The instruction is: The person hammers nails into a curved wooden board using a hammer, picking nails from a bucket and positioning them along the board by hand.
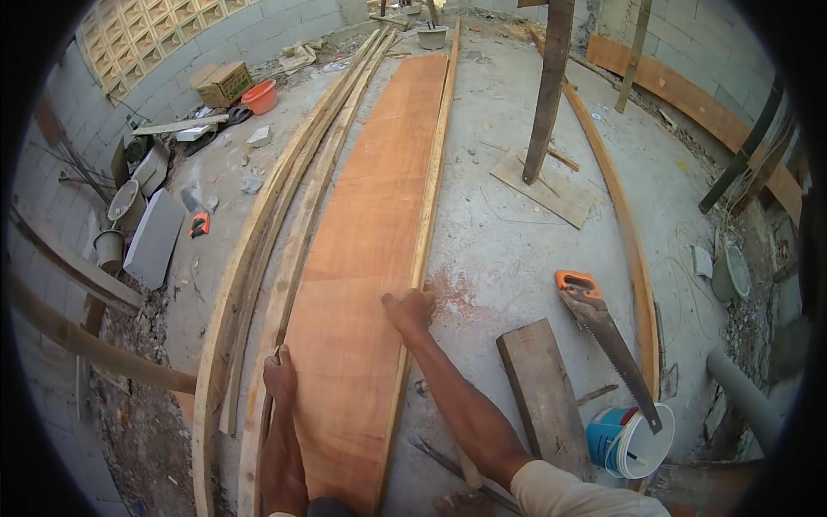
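Panel lies lengthwise ahead, between timber and batten; looks thin, long, likely springy, awkward more than heavy; best taken by both long edges; right hand clamped over batten; left hand fisted at panel's left edge, exact hold unclear

Panel: lay lengthwise on the floor, a strip along its right edge.
Beams: ran along the panel's left side.
Block: lay between panel and bucket.
Handsaw: right of the block, blade tip at the bucket's mouth.
Post: stood on a board, farther forward.
Basin: sat far left, beside a box.
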A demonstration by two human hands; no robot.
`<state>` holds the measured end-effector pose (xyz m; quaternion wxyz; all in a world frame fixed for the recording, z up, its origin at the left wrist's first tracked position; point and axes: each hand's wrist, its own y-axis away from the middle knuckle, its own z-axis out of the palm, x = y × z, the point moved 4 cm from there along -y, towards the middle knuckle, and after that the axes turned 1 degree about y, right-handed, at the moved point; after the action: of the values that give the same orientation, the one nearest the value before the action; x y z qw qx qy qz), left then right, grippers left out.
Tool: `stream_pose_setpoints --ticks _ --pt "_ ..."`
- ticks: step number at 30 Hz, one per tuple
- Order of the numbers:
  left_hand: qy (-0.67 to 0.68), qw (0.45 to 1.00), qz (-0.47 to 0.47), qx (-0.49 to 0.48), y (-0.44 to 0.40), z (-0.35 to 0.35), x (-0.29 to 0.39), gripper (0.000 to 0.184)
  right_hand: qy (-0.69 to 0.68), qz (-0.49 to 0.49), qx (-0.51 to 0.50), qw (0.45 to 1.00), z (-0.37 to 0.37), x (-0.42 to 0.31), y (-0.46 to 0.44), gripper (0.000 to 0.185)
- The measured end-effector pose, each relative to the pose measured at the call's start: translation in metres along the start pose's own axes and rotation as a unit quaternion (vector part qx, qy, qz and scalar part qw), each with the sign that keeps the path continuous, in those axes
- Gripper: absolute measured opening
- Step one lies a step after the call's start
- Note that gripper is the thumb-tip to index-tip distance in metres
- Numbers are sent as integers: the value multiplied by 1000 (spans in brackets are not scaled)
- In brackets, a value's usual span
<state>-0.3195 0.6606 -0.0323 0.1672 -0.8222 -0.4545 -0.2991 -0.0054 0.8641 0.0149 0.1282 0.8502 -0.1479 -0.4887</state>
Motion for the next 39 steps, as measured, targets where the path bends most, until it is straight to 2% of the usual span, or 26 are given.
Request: stream_pose_setpoints --ticks 2,4,5,7,11,14,16,17,20,22,23,25,29,31,32,35,39 --pt "-34 999 6 19 -1 2 -3 63 -31 17 38 999 -5 4 -3 66" --pt "-23 999 22 24 -6 -1 -5 62 -229 13 -64 971 -1 15 -20 51" --pt "-14 999 33 25 -8 -1 -7 62 -229 10 -63 971 4 20 -25 51" --pt "-3 999 38 6 -9 -5 -7 62 -317 12 -64 946 7 22 -28 37" --pt "21 999 44 -18 -21 2 -26 61 -351 64 -115 927 0 26 -28 36" --pt "30 999 33 -3 -12 3 -16 62 -281 26 -143 948 -17 12 -18 39" --pt "21 999 24 -13 -6 -4 0 62 -149 -25 -143 978 -16 10 -21 44" --pt "13 1000 17 -21 -1 -8 2 63 -145 -23 -146 978 -12 12 -23 44" --pt "22 999 34 -12 -13 2 -16 63 -22 -70 -91 993 4 5 -21 60" --pt "14 1000 27 -8 -9 -2 -10 63 147 -78 -92 982 22 -9 0 107" --pt "4 1000 23 -7 -7 -4 -5 63 147 -77 -94 982 27 -13 4 107" --pt "0 1000 17 -9 -4 -6 -3 63 53 -26 -80 995 31 -17 7 111" --pt "-20 1000 17 -8 -7 -5 -5 64 -38 37 -106 993 8 -26 6 112" --pt "-20 999 25 0 -13 5 -18 64 -115 85 -30 989 -6 -27 12 89" --pt "-22 999 32 6 -18 8 -25 64 -118 83 -30 989 -6 -24 6 89" --pt "6 999 13 -33 -17 4 -21 60 -281 105 -72 951 7 -6 -17 74" --pt "63 996 33 -56 -23 8 -32 53 -426 123 -117 888 1 -8 -23 69"
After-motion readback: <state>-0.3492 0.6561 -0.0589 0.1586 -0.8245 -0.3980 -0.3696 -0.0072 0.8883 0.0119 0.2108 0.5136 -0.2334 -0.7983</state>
